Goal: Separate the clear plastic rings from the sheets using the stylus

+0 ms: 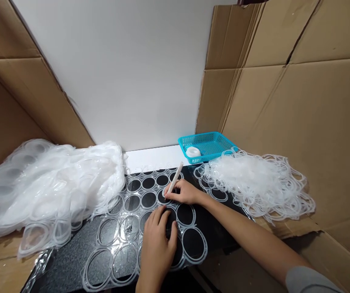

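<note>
A translucent plastic sheet (140,214) with rows of round rings lies flat on a dark speckled work surface (68,248). My right hand (183,192) pinches a slim whitish pen-like tool (175,177), its tip down at a ring in the middle of the sheet. Nearer to me, my left hand (159,236) rests on the sheet with its fingers spread. Nothing shows in its grasp.
A large heap of translucent ring sheets (80,175) lies at the left. Loose ring strips (260,183) are piled at the right. Behind them stands a blue basket (214,144) holding a white roll (193,152). Cardboard walls (299,101) flank both sides.
</note>
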Demonstrator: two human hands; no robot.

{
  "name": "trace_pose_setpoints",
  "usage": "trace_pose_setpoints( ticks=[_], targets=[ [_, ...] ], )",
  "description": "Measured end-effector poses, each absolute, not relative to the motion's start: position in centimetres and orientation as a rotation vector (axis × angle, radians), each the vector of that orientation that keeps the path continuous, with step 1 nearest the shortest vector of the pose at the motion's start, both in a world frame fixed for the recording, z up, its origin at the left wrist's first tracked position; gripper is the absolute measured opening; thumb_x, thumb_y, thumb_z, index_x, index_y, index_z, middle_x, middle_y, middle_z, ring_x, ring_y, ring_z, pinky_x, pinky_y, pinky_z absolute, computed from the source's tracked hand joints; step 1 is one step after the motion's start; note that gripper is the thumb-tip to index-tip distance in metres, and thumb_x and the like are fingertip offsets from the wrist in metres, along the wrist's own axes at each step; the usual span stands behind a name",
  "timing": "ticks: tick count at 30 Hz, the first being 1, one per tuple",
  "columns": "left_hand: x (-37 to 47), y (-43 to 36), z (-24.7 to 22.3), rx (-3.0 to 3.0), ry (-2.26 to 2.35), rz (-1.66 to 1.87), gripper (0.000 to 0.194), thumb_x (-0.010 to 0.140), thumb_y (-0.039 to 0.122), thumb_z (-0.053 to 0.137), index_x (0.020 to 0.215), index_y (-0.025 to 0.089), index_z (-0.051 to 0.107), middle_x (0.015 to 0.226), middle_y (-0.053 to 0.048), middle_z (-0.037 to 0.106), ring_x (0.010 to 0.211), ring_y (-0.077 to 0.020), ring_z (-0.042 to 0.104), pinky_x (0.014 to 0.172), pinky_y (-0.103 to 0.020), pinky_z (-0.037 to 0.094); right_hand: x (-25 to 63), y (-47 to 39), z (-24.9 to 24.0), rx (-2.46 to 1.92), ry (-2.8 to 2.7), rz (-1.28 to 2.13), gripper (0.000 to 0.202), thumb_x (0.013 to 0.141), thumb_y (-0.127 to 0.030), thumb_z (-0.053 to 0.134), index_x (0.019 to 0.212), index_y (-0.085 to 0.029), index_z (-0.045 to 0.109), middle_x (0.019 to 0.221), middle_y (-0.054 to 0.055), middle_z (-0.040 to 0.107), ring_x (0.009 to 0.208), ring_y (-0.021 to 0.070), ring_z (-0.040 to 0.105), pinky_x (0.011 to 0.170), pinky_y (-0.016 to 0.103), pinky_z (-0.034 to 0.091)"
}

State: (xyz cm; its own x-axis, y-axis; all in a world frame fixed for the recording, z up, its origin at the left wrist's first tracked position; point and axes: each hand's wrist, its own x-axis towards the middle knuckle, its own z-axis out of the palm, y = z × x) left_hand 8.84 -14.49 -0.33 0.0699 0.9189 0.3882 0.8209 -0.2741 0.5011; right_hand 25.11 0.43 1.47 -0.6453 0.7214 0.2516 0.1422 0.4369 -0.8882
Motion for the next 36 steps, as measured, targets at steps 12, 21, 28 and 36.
trace_pose_setpoints(
  ticks=[12, 21, 28, 36],
  targets=[
    [9.1, -14.4, -0.3, 2.248, 1.837, 0.878, 0.029, 0.1, 0.027, 0.056, 0.127, 0.024, 0.066, 0.14, -0.008, 0.068, 0.132, -0.0311, 0.06, 0.108, -0.054, 0.052, 24.9, 0.6, 0.8, -0.701, -2.084, 1.134, 0.011, 0.09, -0.03, 0.075, 0.087, -0.02, 0.081, 0.099, 0.005, 0.082, 0.093, 0.0217, 0.077, 0.092, 0.034, 0.059],
    [9.3, -14.2, 0.4, 2.214, 1.868, 0.747, 0.033, 0.1, 0.027, 0.056, 0.132, 0.024, 0.063, 0.147, -0.009, 0.064, 0.136, -0.033, 0.056, 0.111, -0.057, 0.046, 25.4, 0.2, 0.3, -0.331, -2.446, 0.435, 0.021, 0.106, -0.027, 0.057, 0.108, -0.02, 0.077, 0.102, 0.006, 0.083, 0.093, 0.0203, 0.077, 0.092, 0.037, 0.054],
    [9.4, -14.5, 0.9, 2.151, 1.838, 0.769, 0.025, 0.1, 0.025, 0.056, 0.124, 0.024, 0.064, 0.14, -0.009, 0.065, 0.134, -0.0306, 0.056, 0.113, -0.055, 0.043, 24.9, 0.6, -1.0, -0.334, -2.45, 0.052, 0.024, 0.108, -0.023, 0.052, 0.118, -0.017, 0.073, 0.114, 0.011, 0.082, 0.1, 0.0216, 0.077, 0.089, 0.037, 0.052],
    [9.6, -15.3, 0.6, 2.211, 1.804, 0.78, 0.025, 0.1, 0.024, 0.056, 0.123, 0.024, 0.064, 0.141, -0.01, 0.063, 0.136, -0.032, 0.055, 0.114, -0.057, 0.045, 24.1, 6.1, 4.4, -1.022, -2.4, -0.005, 0.026, 0.105, -0.017, 0.054, 0.112, -0.02, 0.079, 0.107, 0.01, 0.083, 0.098, 0.0256, 0.077, 0.092, 0.036, 0.053]
  ],
)
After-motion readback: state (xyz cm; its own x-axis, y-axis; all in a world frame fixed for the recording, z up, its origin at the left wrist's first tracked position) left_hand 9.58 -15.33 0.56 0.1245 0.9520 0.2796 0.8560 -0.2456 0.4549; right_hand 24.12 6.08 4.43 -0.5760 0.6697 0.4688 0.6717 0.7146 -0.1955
